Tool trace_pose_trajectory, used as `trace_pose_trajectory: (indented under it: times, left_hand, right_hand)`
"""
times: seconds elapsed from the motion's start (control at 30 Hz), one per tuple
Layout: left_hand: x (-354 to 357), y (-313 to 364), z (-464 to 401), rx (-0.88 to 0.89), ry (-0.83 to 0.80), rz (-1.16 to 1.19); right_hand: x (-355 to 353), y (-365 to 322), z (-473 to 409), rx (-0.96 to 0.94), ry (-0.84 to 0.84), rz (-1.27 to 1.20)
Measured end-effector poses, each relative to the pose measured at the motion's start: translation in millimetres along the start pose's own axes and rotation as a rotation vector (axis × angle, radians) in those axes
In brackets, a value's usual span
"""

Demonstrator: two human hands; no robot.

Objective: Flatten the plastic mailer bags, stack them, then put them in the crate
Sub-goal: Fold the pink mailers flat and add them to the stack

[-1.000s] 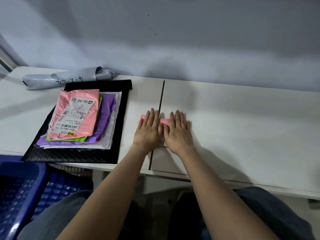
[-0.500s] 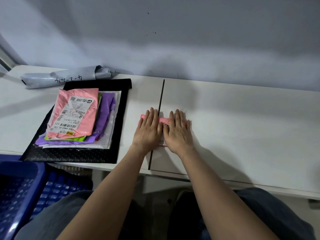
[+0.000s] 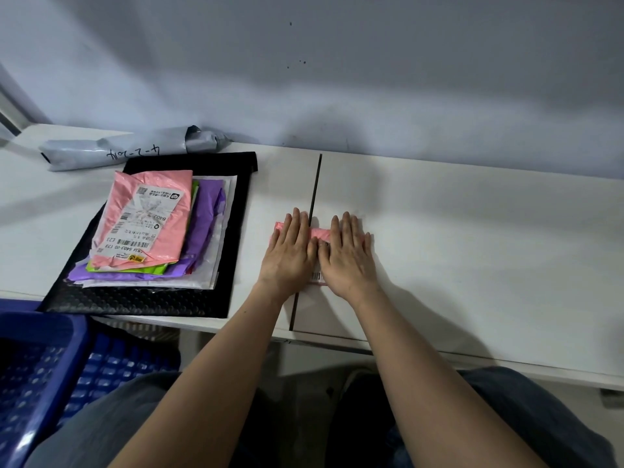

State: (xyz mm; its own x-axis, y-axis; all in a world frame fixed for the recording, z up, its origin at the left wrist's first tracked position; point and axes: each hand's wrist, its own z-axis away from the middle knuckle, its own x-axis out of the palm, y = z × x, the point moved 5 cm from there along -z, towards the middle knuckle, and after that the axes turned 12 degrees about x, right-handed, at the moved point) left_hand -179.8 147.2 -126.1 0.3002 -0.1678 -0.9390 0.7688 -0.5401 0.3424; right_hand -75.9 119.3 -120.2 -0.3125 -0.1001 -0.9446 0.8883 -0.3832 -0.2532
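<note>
1. The left hand (image 3: 289,255) and the right hand (image 3: 347,256) lie flat, side by side, on a small pink mailer (image 3: 320,234); the fingers are straight and close together, pressing down.
2. Most of this mailer is hidden under the palms. Only a pink strip and a barcode corner show, over the dark seam of the white table (image 3: 472,238).
3. Left of it, a stack of mailers (image 3: 148,231) lies on a black bubble mailer (image 3: 141,300).
4. The blue crate (image 3: 40,366) is cut off at the lower left corner.
5. A grey rolled bag (image 3: 128,152) lies by the wall; its writing is not readable.
</note>
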Motion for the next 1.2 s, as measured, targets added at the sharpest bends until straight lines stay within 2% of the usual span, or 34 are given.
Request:
trace_pose_trajectory:
  times: [0.57,0.97,1.1,1.2]
  left_hand:
    - [-2,1,0,-0.016,-0.015,0.023]
    - [-15,3,3,0.01,-0.101,0.018]
    - [-48,-6,3,-0.113,-0.06,0.066]
    - [-65,-17,5,-0.261,-0.141,0.106]
  right_hand:
    - [-1,-1,0,0.002,-0.033,0.016]
    - [-12,-4,0,0.003,-0.095,0.036]
    - [-31,-3,0,0.002,-0.02,0.091]
    - [-42,-4,1,-0.037,-0.019,0.079]
